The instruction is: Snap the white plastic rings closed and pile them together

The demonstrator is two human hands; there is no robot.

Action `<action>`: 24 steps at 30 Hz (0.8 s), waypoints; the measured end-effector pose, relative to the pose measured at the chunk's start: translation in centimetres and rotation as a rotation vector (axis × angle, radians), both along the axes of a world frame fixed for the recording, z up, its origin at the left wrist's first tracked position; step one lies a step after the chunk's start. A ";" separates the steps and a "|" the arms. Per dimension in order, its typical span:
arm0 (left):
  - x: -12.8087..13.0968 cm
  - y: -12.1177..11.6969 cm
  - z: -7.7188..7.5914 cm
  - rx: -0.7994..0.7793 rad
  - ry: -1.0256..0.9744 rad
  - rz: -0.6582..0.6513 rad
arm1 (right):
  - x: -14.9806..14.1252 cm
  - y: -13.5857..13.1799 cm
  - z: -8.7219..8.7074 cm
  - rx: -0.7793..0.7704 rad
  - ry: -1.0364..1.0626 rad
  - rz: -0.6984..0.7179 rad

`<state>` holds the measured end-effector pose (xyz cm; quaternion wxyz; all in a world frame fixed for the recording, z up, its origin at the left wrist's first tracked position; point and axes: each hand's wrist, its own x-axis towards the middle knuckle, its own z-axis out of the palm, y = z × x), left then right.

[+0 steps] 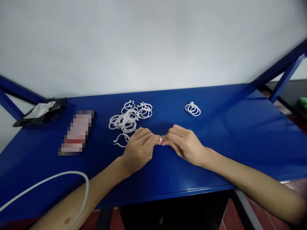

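Observation:
Both my hands meet over the middle of the blue table, thumbs and fingertips pinched around a small white plastic ring. Only a bit of it shows; my fingers cover the remainder. My left hand grips it from the left and my right hand from the right, fingertips almost touching. Just behind my left hand lies a loose pile of white plastic snap rings, several of them with open ends. Farther right, a small group of closed white rings lies overlapping on the table.
A black plastic bag with a white label lies at the table's left end, near a blurred-out flat object. A white cable loops over my left forearm. Blue metal braces flank the blue table; a pale wall stands behind.

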<state>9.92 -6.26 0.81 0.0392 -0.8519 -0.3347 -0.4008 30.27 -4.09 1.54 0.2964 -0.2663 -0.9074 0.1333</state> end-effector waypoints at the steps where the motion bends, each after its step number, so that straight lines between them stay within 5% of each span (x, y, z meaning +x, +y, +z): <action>1: 0.0 0.0 0.0 0.008 0.003 -0.001 | 0.0 0.0 -0.1 0.006 -0.013 0.001; 9: -1.7 1.7 0.2 0.022 0.224 0.058 | 0.2 1.3 -0.7 0.016 0.006 -0.036; 15: -4.2 3.8 0.1 0.007 0.323 0.580 | 3.6 5.2 0.0 0.140 0.064 -0.467; 19: -4.8 4.5 -0.4 -0.183 0.353 0.594 | 7.1 8.2 0.1 0.134 -0.008 -0.752; 24: -4.9 4.6 -0.7 -0.214 0.304 0.567 | 9.2 9.8 -0.5 0.020 -0.109 -0.847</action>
